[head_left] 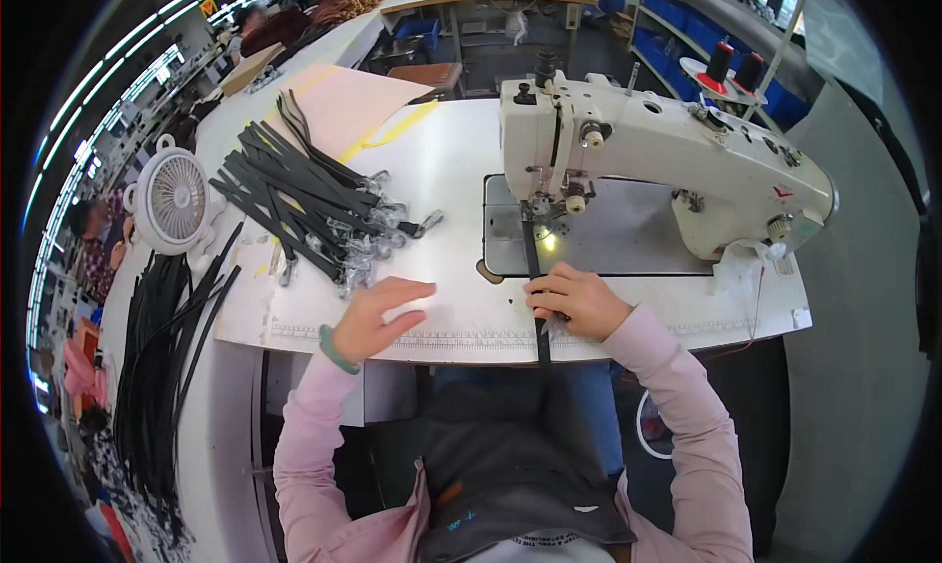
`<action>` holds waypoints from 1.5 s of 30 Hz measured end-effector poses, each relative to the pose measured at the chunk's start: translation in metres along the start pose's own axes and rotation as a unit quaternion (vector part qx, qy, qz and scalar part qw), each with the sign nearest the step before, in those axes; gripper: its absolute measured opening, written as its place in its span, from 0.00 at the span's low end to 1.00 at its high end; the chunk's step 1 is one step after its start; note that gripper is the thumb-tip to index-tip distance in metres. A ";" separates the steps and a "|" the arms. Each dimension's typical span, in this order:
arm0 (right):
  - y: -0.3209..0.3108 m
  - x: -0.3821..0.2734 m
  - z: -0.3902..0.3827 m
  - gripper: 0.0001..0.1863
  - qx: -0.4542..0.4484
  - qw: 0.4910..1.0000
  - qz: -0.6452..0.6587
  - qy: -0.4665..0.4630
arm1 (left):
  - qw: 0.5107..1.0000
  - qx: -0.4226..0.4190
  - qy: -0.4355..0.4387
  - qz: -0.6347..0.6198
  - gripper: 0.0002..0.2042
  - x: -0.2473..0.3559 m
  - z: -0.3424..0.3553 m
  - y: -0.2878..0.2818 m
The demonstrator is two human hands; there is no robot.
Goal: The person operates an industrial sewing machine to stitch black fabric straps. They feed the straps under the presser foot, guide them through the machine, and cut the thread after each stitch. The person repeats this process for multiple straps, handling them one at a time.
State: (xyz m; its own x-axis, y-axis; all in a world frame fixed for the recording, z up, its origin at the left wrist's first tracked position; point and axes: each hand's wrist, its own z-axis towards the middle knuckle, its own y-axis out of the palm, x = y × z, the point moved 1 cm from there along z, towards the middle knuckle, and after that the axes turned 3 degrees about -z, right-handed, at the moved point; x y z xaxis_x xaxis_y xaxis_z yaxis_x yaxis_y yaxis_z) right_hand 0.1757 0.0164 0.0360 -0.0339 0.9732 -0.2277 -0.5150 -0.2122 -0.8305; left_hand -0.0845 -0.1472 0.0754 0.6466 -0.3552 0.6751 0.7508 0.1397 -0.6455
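A black strap (533, 254) runs from under the needle of a white sewing machine (638, 122) toward me and hangs over the table's front edge. My right hand (579, 303) has its fingers closed on this strap just in front of the metal bed plate (608, 259); a bit of clear plastic shows under the fingers. To the left, my left hand (378, 318) hovers by the table with its fingers stretched out and nothing in them. Just beyond it lies a pile of black straps (294, 190) with metal clasps (363, 244) wrapped in clear plastic.
A white fan (177, 200) stands at the left, beside a bundle of long black strips (157, 367). Pink sheet material (343, 107) lies behind the pile. Thread spools (719, 63) stand behind the machine. Another person (93, 230) sits at the far left.
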 end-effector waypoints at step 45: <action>-0.001 0.002 0.000 0.11 -0.015 0.999 0.030 0.010 | 0.979 -0.018 0.114 0.171 0.20 -0.047 0.107 0.101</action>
State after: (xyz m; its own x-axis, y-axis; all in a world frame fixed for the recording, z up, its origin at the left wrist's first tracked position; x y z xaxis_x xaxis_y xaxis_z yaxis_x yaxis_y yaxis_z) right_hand 0.1758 0.0184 0.0366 -0.0456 0.9567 -0.2874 -0.4867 -0.2725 -0.8300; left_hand -0.0247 -0.0178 0.0167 0.8087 -0.4914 0.3233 0.4884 0.2544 -0.8347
